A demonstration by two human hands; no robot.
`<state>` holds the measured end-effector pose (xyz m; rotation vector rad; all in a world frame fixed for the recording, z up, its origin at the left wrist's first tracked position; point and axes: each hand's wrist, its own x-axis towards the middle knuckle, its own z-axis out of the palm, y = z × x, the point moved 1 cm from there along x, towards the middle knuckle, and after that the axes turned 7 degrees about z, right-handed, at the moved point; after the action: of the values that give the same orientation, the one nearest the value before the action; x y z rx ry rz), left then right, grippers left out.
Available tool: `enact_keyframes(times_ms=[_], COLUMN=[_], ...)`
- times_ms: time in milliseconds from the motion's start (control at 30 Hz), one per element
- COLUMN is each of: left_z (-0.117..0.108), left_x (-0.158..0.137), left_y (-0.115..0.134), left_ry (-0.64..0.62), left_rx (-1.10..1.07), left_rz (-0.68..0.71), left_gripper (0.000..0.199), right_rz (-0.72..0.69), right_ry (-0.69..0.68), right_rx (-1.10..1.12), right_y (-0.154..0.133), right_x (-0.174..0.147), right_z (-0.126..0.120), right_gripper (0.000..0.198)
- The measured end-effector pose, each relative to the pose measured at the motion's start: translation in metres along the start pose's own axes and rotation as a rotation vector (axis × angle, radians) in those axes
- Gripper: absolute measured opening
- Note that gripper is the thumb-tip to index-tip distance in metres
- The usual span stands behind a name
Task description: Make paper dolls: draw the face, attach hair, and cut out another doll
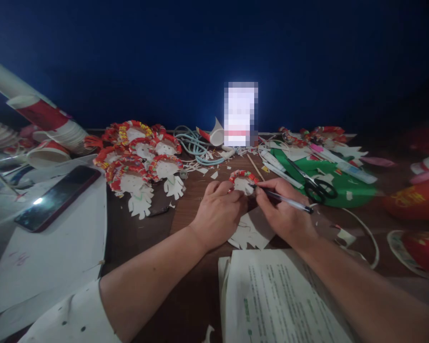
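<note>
A white paper cutout figure with a red curled rim (241, 183) lies on the brown table in front of me. My left hand (219, 212) is closed at its left edge, fingers curled down on it. Between the thumb and fingers of my right hand (284, 209) is a pen (289, 202), its tip at the white part of the cutout. Below both hands lies a white paper piece with a jagged, cut edge (252, 231). More red-rimmed paper figures (136, 178) are piled to the left.
Black-handled scissors (320, 189) and markers (343, 163) rest on green paper (357, 193) at right. A printed booklet (271, 295) lies nearest me. At left are a phone (60, 197) and stacked paper cups (50, 119); a lit, blurred screen (240, 112) stands behind.
</note>
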<state>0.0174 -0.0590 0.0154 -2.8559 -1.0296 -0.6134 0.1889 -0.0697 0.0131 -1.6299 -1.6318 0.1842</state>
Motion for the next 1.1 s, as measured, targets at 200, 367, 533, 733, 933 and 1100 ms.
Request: enact_keyframes(times_ms=[200, 367, 533, 733, 933, 1100], left_z=[-0.0007, -0.0003, -0.0005, -0.0001, -0.0005, -0.0005], left_x=[-0.0007, -0.0008, -0.0005, -0.0003, -0.0008, -0.0007], left_y=[0.0008, 0.0008, 0.0007, 0.0003, 0.0004, 0.0009], left_ry=[0.026, 0.012, -0.002, 0.001, 0.005, 0.005], left_rx=[0.024, 0.027, 0.028, 0.032, 0.025, 0.021], left_rz=[0.011, 0.006, 0.003, 0.003, 0.004, 0.005], left_gripper=[0.025, 0.026, 0.025, 0.024, 0.025, 0.025], right_rz=[0.041, 0.019, -0.002, 0.002, -0.012, -0.015], right_ry=[-0.093, -0.116, -0.129, -0.155, -0.151, -0.15], right_rx=[-0.037, -0.026, -0.017, -0.021, -0.031, -0.042], right_y=[0.005, 0.0067, 0.0074, 0.0071, 0.007, 0.0052], right_x=[-0.0005, -0.0008, -0.0007, -0.001, -0.0012, -0.0011], right_z=[0.0034, 0.0055, 0.0065, 0.0068, 0.0073, 0.0066], right_gripper=[0.014, 0.015, 0.016, 0.015, 0.015, 0.015])
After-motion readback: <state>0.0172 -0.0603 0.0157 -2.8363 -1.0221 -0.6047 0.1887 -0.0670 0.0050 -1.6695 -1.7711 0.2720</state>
